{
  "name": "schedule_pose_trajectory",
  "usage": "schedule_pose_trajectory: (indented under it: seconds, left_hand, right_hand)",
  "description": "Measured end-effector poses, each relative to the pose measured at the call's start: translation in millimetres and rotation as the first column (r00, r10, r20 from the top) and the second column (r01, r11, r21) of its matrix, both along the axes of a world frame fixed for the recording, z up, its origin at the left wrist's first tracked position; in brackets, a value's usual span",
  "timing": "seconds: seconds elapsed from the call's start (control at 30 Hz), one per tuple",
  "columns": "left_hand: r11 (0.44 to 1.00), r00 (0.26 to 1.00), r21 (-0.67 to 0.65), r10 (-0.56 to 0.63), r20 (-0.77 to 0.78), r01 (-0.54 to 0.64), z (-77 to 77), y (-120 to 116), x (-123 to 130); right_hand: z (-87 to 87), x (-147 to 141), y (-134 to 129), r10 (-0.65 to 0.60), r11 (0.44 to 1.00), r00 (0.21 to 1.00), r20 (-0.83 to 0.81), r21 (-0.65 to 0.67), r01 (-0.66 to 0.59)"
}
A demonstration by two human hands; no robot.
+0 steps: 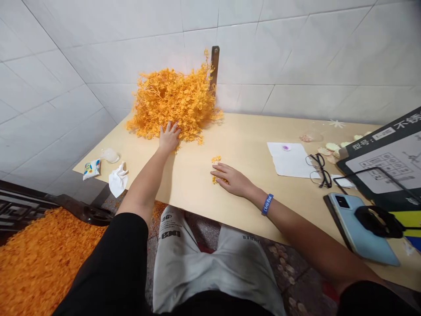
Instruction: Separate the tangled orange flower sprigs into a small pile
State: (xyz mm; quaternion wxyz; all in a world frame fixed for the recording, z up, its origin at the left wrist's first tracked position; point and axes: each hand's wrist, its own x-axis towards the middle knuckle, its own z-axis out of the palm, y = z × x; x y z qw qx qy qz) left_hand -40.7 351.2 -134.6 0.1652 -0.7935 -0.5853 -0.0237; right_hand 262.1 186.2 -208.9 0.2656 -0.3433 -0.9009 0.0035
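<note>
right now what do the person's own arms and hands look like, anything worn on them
Both arms have short black sleeves, with bare forearms below. The left hand and right hand are ungloved. A blue wristband with white lettering circles the right wrist; the left shows none.

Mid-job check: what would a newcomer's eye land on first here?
The bright orange heap of flower sprigs at the back left of the table, the left hand at its front edge. Next, the loose orange bits massed low at left; then the light-blue smartphone at the table's right.
</note>
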Motion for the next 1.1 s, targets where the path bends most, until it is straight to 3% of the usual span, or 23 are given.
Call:
schedule_pose_trajectory:
  seconds: [0.2,0.33,0.43,0.53,0.67,0.7,0.77,0.8,0.83,0.87,0.93,1.0,1.1]
  left_hand:
    - [0.996,0.996,0.008,0.084,0.026,-0.084,1.6,4,-27]
    - [0.986,0.97,-0.019,0.167,0.177,-0.166,0.8,1,-32]
    - [0.956,0.874,-0.149,0.291,0.389,-0.252,2.8,-4,-23]
    - [0.937,0.718,-0.214,0.348,0.603,-0.275,5.9,-21,-8]
    - [0.928,0.593,-0.051,0.277,0.756,-0.369,10.9,-62,23]
    - [0.918,0.556,0.022,0.22,0.802,-0.395,12.3,-72,34]
    - [0.849,0.566,0.391,-0.138,0.813,-0.356,14.4,-83,56]
    - [0.796,0.585,0.562,-0.351,0.731,-0.224,14.6,-83,68]
    - [0.777,0.591,0.627,-0.479,0.649,-0.058,13.8,-80,78]
    - [0.794,0.599,0.601,-0.526,0.604,0.091,11.9,-73,88]
    - [0.909,0.686,0.357,-0.401,0.608,0.214,4.5,-54,101]
    - [0.97,0.75,0.138,-0.241,0.616,0.198,-6.9,-32,107]
    - [0.987,0.746,0.011,-0.127,0.654,0.158,-25.1,-12,106]
  right_hand:
    - [-0.1,1,1,-0.004,1.0,1.0,0.002,-0.027,0.005]
    - [-1.7,1,3,-0.012,0.999,0.999,-0.046,0.037,0.014]
    - [-3.2,1,5,-0.07,0.994,0.995,-0.074,0.073,0.075]
    - [-3.5,2,6,-0.108,0.988,0.989,-0.102,0.095,0.118]
    - [-1.1,3,4,-0.123,0.986,0.975,-0.188,0.09,0.142]
    - [-0.1,4,3,-0.124,0.988,0.97,-0.21,0.067,0.141]
    - [2.6,4,2,-0.125,0.991,0.958,-0.26,0.015,0.134]
    - [4.2,5,1,-0.126,0.992,0.949,-0.29,-0.005,0.13]
    - [6.0,5,1,-0.128,0.991,0.938,-0.323,-0.019,0.129]
    - [7.7,6,1,-0.132,0.991,0.924,-0.358,-0.022,0.133]
    - [10.2,9,2,-0.157,0.986,0.893,-0.422,-0.025,0.162]
    - [10.8,12,4,-0.212,0.977,0.833,-0.512,-0.079,0.201]
    - [8.5,18,4,-0.342,0.939,0.698,-0.629,-0.26,0.226]
